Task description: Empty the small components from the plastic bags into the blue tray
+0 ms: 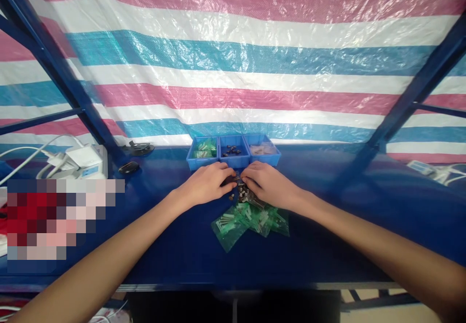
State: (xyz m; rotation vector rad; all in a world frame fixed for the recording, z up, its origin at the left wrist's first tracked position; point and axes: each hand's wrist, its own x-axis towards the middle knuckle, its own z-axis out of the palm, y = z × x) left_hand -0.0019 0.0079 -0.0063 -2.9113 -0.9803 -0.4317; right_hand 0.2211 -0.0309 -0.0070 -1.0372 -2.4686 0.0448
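Observation:
My left hand [210, 183] rests at the left side of a small heap of metal fasteners [241, 193]; its thumb and forefinger are apart, with nothing clearly visible between them. From the right, my right hand [269, 183] has its fingers curled on a clear plastic bag [257, 199] at the heap, partly covering it. One loose fastener [231, 197] lies below my left thumb. Nearer to me are several green-tinted plastic bags [230, 226] with pale, slim pieces inside. The fingertips of both hands nearly meet just in front of the blue bins.
Three joined blue bins hold green bags [205, 149], dark fasteners [233, 151] and pale bags [262, 149]. At left on the blue table [174, 260] are a black mouse-like object [128, 168] and a power strip with white plugs [87, 157]. Striped sheeting hangs behind.

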